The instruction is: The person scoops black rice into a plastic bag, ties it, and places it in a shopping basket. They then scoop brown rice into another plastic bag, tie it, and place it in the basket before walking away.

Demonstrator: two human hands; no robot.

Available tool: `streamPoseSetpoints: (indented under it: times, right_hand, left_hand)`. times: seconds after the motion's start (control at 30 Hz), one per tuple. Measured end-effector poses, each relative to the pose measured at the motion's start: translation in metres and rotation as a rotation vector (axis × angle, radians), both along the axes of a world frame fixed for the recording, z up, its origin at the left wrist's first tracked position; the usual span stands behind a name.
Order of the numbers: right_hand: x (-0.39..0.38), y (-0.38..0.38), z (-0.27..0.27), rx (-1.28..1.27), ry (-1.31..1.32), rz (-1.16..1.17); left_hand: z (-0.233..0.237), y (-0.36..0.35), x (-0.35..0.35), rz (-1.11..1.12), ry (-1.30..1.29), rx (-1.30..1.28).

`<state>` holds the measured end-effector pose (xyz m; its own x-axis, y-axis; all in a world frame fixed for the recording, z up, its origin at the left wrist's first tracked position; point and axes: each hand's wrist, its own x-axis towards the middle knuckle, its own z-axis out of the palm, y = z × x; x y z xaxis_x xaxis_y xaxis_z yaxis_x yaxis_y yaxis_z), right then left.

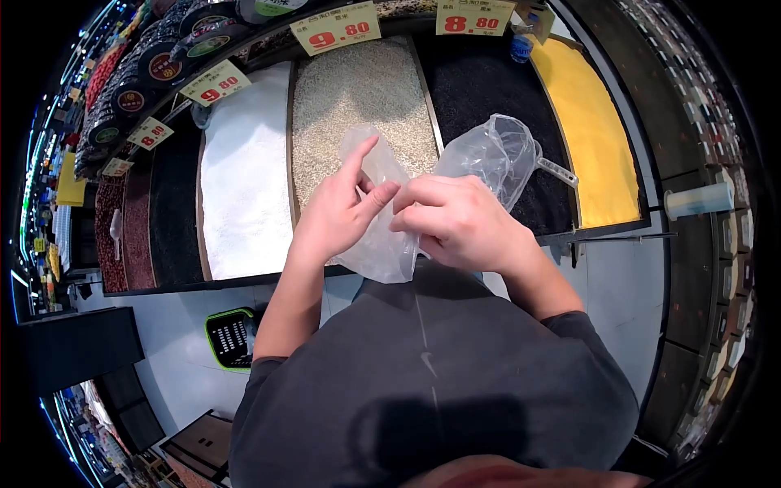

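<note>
Grey shirt nearest. L hand: thumb & fingers pinched on clear plastic bag, index finger raised. R hand: fingers curled tight on same bag, held up in front of bins. Behind: beige-grain bin, black-grain bin w/ clear scoop, yellow-grain bin. Farthest: 9.80 price tag.

centre tag 9.80 | right tag 8.80 | left tag 9.80 | far-left tag 8.80

Left hand: held before the chest, index finger points upward, thumb pinches against the other fingers. Right hand: fingers curl inward, fingertips beside the left thumb.
</note>
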<state>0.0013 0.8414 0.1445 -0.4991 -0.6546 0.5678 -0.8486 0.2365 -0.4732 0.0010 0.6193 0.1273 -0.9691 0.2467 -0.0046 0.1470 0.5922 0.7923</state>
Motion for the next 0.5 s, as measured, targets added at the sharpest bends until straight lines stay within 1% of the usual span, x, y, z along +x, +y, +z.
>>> streamPoseSetpoints:
  times: [0.03,0.07,0.13,0.17,0.2,0.27,0.3,0.33,0.4,0.43,0.5]
  right_hand:
    - [0.001,-0.002,0.0,0.006,-0.004,0.001]
    - [0.002,-0.003,0.001,0.015,-0.008,-0.005]
    - [0.004,-0.007,0.003,0.01,-0.032,-0.014]
    - [0.004,-0.005,0.006,0.059,-0.053,-0.018]
    - [0.004,-0.004,0.009,0.068,-0.054,-0.015]
    - [0.005,0.0,0.017,0.117,-0.171,-0.112]
    - [0.004,0.002,0.022,0.114,-0.2,-0.129]
    - [0.002,0.005,0.022,0.122,-0.203,-0.119]
    - [-0.002,0.011,0.019,0.023,-0.176,-0.196]
    - [-0.006,0.014,0.017,-0.024,-0.135,-0.231]
    - [-0.01,0.019,0.009,-0.032,-0.124,-0.379]
  left_hand:
    - [-0.006,0.001,-0.003,0.044,0.099,-0.054]
    - [-0.009,0.0,-0.007,0.038,0.095,-0.044]
    - [-0.013,-0.002,-0.012,0.155,0.21,-0.044]
    - [-0.009,-0.002,-0.013,0.226,0.195,0.0]
    - [-0.006,-0.005,-0.012,0.229,0.192,0.008]
    - [-0.002,-0.013,-0.01,0.369,0.121,0.066]
    - [-0.007,-0.017,-0.01,0.418,0.163,0.131]
    - [-0.008,-0.022,-0.009,0.429,0.159,0.135]
    - [-0.005,-0.031,-0.006,0.543,0.254,0.201]
    - [-0.004,-0.034,-0.005,0.571,0.356,0.203]
    - [-0.006,-0.049,-0.002,0.554,0.493,0.144]
